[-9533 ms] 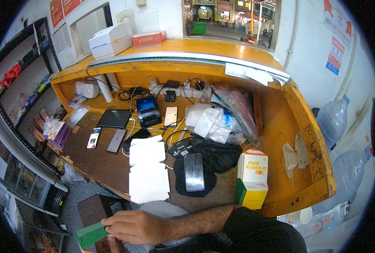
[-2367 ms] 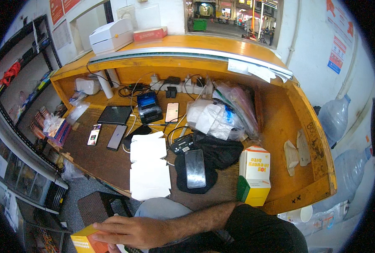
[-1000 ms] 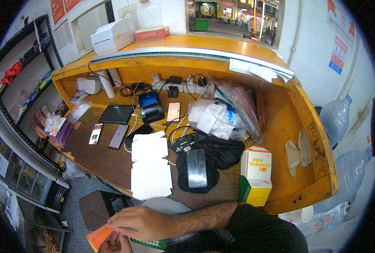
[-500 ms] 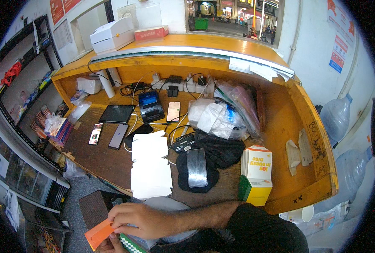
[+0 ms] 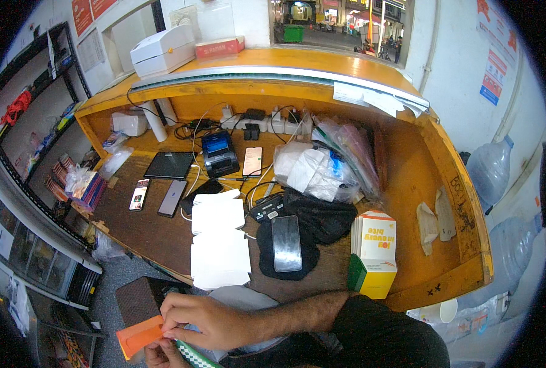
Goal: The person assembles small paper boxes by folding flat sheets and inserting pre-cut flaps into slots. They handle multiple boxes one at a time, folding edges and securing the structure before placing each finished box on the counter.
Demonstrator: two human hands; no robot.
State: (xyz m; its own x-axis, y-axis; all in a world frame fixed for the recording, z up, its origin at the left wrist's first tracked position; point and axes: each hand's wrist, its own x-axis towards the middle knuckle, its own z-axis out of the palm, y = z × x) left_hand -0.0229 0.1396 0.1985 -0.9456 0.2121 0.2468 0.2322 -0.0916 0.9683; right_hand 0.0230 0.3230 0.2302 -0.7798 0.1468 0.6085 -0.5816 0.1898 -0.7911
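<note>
Low at the front, my right hand [image 5: 202, 319] reaches across from the right and pinches an orange piece of folded card [image 5: 139, 335] between thumb and fingers. Just below it, my left hand [image 5: 162, 354] has its fingertips closed on the same card, mostly cut off by the lower edge. A green-and-white checkered strip [image 5: 193, 356] runs off from the card beneath my right hand; it looks like part of the same carton. On the table ahead lie white unfolded cartons [image 5: 221, 257], blank side up. To the right rests a stack of flat yellow, white and green cartons [image 5: 374, 251].
A dark phone [image 5: 286, 243] lies on black cloth [image 5: 328, 221] at the middle. Farther back are a small black printer [image 5: 219, 154], more phones, a tablet [image 5: 169, 165], cables and plastic bags [image 5: 322, 172]. A brown stool-like box [image 5: 139, 300] stands beside my hands.
The orange card has shifted slightly left and up, turning a little flatter. My left fingers have come a bit higher into view below it. The table things stay put.
</note>
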